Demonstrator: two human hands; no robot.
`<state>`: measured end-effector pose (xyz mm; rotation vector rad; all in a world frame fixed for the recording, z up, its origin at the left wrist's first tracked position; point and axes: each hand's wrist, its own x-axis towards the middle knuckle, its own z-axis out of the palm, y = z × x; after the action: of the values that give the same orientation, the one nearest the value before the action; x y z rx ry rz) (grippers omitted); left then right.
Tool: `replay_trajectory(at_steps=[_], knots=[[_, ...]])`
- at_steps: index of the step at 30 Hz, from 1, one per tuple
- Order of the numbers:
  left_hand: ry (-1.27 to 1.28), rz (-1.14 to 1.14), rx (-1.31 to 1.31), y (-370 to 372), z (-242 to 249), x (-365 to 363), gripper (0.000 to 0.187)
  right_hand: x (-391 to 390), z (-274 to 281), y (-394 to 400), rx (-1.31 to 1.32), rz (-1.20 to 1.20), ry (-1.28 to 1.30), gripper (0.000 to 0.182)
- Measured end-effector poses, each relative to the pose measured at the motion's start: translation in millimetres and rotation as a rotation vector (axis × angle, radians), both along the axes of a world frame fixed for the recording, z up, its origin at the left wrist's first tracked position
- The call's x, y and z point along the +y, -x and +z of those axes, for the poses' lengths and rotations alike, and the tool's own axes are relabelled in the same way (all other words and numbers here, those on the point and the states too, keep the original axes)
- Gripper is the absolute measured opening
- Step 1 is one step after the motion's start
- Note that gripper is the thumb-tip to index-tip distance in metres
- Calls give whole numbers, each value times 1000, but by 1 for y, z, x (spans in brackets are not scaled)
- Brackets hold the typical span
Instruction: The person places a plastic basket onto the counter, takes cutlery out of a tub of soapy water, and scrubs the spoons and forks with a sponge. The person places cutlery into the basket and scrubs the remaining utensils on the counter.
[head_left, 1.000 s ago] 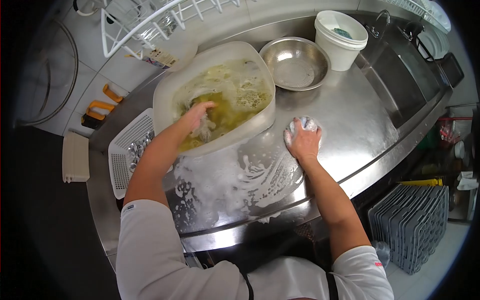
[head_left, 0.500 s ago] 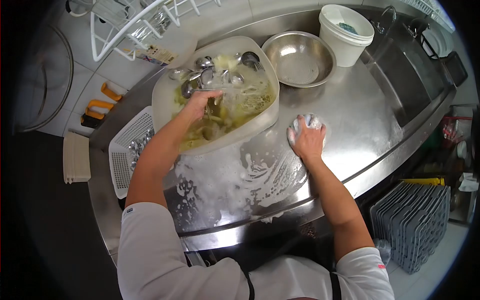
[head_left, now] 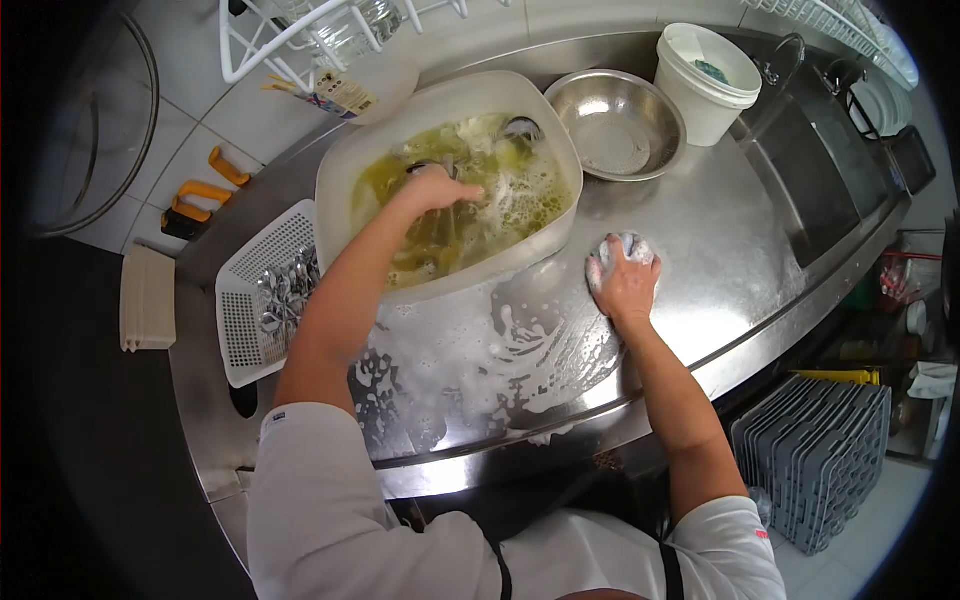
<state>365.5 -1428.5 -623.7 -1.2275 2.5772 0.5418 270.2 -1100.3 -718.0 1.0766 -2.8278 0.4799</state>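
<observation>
A large translucent tub [head_left: 560, 228] of yellowish, foamy water stands on the steel counter. Over the water inside it is my left hand [head_left: 438, 190], beside a partly sunken ladle or spoon; whether the fingers hold anything is hard to make out. Another dark round utensil [head_left: 522, 128] pokes out near the tub's back right. My right hand [head_left: 624, 280] is wrapped round a foam-covered sponge [head_left: 630, 248], pressed on the counter right of the tub. White suds [head_left: 450, 370] spread over the steel in front of the tub.
Left of the tub is a white perforated basket [head_left: 238, 330] with metal cutlery. A steel bowl [head_left: 615, 125] and white bucket [head_left: 700, 110] stand behind. The sink [head_left: 800, 160] is at right, a white wire rack [head_left: 250, 60] at upper left, grey racks [head_left: 815, 450] below right.
My left hand has shifted slightly within the tub. Several spoons and ladles that showed above the water are now mostly submerged. The camera view has shifted slightly; my right hand stays on the sponge.
</observation>
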Motion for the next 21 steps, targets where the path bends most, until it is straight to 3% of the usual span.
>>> replay_trajectory(at_steps=[1, 4, 7, 10, 13, 16, 19, 21], knots=[[125, -185, -231, 5, 50, 25, 38, 0, -2, 1, 4, -3, 2, 52], [205, -235, -13, 36, 16, -19, 26, 2, 1, 1, -35, -1, -9, 53], [560, -880, 527, 64, -39, -73, 22, 2, -1, 2, -40, -2, -20, 53], [528, -891, 365, 74, -49, -76, 22, 4, -3, 4, -14, 6, 1, 54], [413, -699, 122, 80, -39, -69, 14, 5, 0, 5, -53, 14, -2, 54], [393, -517, 139, 79, -1, -58, 10, 6, 2, 6, -70, 18, 0, 54], [56, -365, 117, 80, 60, -16, 11, 6, 3, 7, -68, 26, 31, 54], [2, -397, 229, 95, 76, -7, 11, 7, 4, 6, -69, 27, 30, 54]])
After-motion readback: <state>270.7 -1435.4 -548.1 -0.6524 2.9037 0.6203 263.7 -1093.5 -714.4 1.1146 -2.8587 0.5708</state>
